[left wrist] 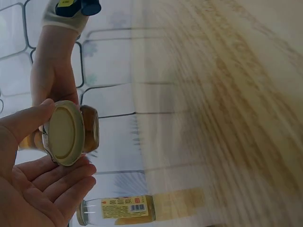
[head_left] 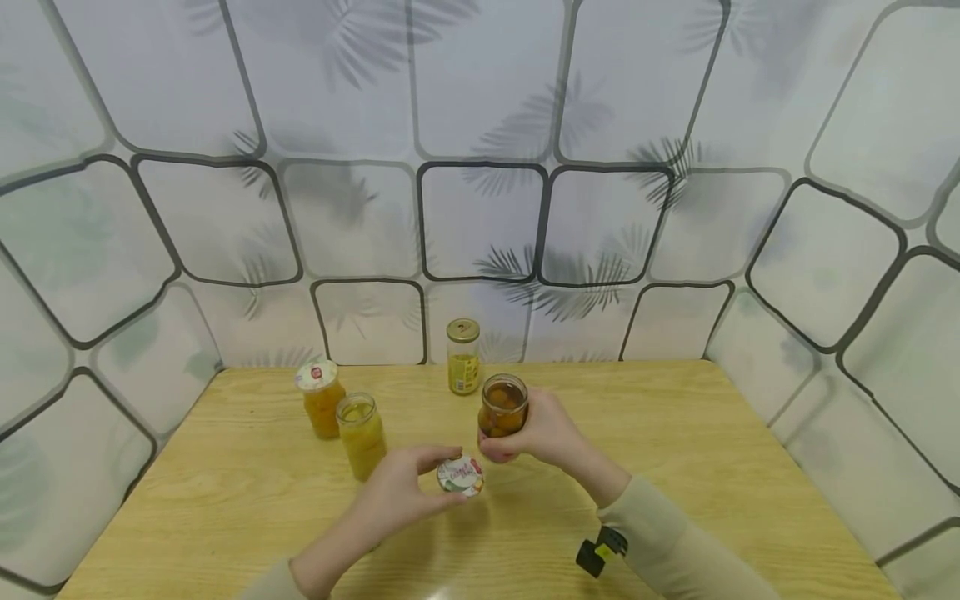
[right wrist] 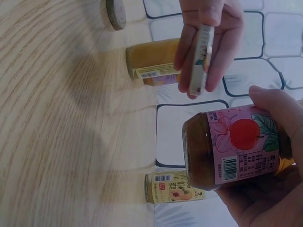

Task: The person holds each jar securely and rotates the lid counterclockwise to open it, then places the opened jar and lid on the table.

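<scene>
The head view looks forward and down from above the near side of the bench [head_left: 637, 483], farthest off of the three, taking in the left hand [head_left: 405, 487], right hand [head_left: 546, 429] and patterned wall [head_left: 480, 221]. The left wrist view, low, close and sideways with the bench on the picture's right, faces past the lid's [left wrist: 65, 133] underside toward the right hand; the right wrist view, bench on its left, looks closely past the pink-labelled jar [right wrist: 245, 144] toward the left hand. Both wrist views share that jar, the lid and the yellow-labelled jar [left wrist: 125, 208].
</scene>
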`<state>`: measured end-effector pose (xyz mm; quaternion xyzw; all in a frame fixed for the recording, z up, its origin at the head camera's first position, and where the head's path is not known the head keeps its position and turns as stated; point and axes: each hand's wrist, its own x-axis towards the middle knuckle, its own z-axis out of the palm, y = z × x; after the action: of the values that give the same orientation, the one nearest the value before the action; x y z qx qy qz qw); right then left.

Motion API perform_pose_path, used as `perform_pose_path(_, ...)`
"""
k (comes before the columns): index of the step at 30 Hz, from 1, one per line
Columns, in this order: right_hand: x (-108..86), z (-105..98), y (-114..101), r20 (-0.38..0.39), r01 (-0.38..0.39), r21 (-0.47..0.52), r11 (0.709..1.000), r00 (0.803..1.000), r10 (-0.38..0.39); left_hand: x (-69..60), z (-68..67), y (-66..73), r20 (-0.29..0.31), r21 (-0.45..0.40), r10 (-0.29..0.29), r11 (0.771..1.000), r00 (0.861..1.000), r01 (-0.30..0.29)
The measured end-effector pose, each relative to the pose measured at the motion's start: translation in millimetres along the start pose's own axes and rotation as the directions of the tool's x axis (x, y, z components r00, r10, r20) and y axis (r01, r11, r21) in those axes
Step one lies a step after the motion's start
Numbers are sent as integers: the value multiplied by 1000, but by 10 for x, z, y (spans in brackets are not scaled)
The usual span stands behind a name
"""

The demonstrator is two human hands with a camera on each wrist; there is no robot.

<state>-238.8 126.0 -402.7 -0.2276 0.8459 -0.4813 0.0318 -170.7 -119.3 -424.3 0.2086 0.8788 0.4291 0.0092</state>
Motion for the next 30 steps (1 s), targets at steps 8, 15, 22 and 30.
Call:
perform_pose_path(8,50,75,69,-31,-25,-10,1000,999,25,-46,69,-52,110,27,40,999,993,-43)
perform_pose_path(15,74,159,117,-33,-32,-3,999,999,32,-90,161,-110,173,144,22,989,985,-47)
perform_pose_path(22,120,262,131,-34,-40,-20,999,999,39,-128,239,-124,185,200,-1,979,983,-37)
perform_pose_path(30,175,387,163,-61,-64,-32,997,996,62,-146,317,-135,192,229,25,971,981,-70)
